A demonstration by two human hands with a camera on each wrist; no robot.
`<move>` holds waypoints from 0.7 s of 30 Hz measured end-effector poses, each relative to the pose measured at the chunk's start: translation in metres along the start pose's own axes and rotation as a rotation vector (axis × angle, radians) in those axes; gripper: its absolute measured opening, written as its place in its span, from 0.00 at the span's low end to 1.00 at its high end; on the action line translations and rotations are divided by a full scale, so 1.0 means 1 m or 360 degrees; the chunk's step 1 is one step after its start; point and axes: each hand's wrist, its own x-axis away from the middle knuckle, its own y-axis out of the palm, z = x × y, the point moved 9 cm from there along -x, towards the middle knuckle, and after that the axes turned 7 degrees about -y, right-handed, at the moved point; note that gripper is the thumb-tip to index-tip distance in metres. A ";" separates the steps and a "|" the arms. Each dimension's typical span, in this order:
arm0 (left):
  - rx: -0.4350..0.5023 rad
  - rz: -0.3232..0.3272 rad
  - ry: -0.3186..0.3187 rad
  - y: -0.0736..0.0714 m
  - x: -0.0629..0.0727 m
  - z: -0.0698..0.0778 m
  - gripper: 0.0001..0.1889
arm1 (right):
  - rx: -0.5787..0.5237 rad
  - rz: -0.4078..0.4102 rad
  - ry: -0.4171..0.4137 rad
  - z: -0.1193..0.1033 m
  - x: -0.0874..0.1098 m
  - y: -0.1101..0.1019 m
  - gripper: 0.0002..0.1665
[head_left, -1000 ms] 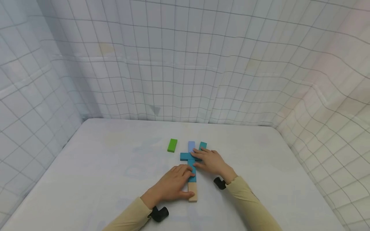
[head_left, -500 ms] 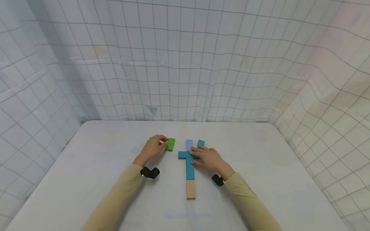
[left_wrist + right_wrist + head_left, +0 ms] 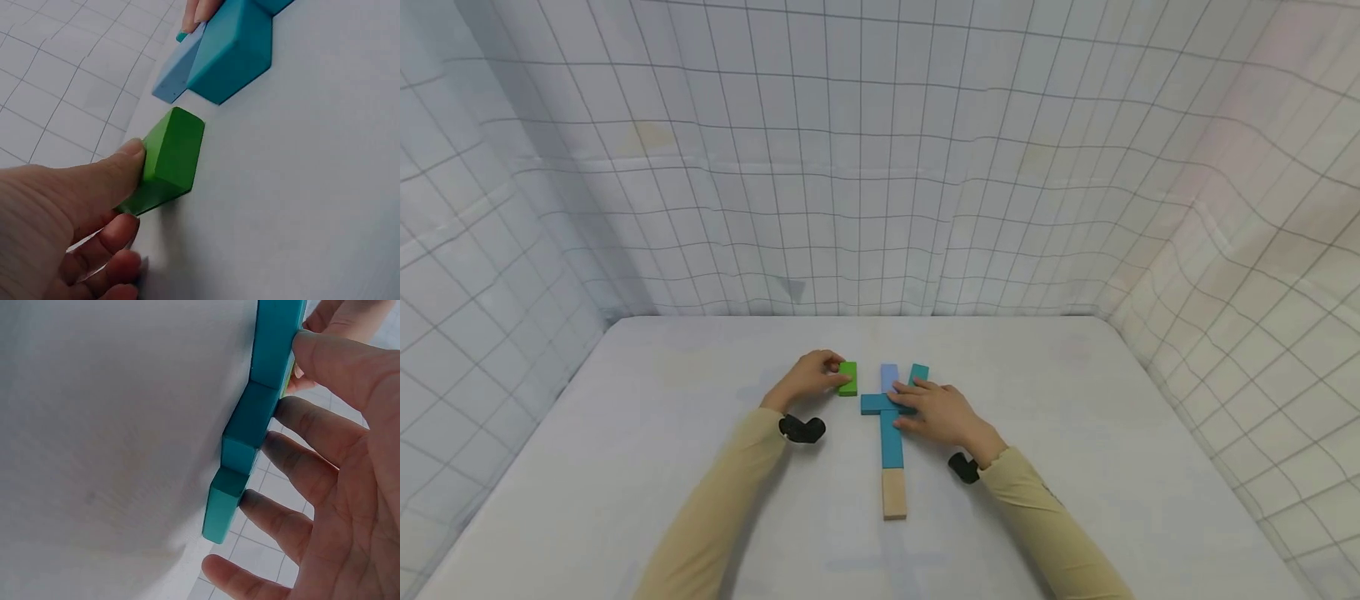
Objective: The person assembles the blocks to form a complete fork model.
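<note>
My left hand (image 3: pixel 808 375) pinches a green block (image 3: pixel 181 150) between thumb and fingers, just left of the other blocks. My right hand (image 3: pixel 943 414) rests spread fingers on the blue blocks, touching their tops without curling round them. One blue block (image 3: pixel 872 404) lies crosswise, partly under those fingers; a second blue block (image 3: pixel 891 446) runs from it toward me, ending at a plain wooden block (image 3: pixel 894 496). Beyond the crosswise piece are a light blue block (image 3: pixel 889 377) and a slanted teal block (image 3: pixel 919 372). Between the green block and the light blue one is a gap.
The blocks lie on a white-covered table (image 3: pixel 647 467). White grid-patterned curtains (image 3: pixel 880 167) enclose the back and both sides. A black wrist camera (image 3: pixel 802 429) is on the left wrist, and another black camera (image 3: pixel 962 467) on the right.
My left hand has left the near blocks, reached forward to the green block, and taken hold of it. The green block has shifted slightly right and straightened. My right hand has stayed in place.
</note>
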 end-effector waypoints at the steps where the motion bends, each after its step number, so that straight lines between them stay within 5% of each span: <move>1: 0.0000 0.0024 -0.0029 0.001 0.000 0.000 0.21 | -0.0001 0.0000 -0.0001 0.000 0.000 0.000 0.32; 9: -0.0044 0.0193 -0.0148 0.008 0.008 0.001 0.23 | -0.0008 -0.0018 0.0005 -0.002 -0.001 0.003 0.33; 21: -0.0021 0.0266 -0.0021 0.010 0.015 0.008 0.23 | -0.0011 -0.0011 0.0004 0.000 0.000 0.007 0.33</move>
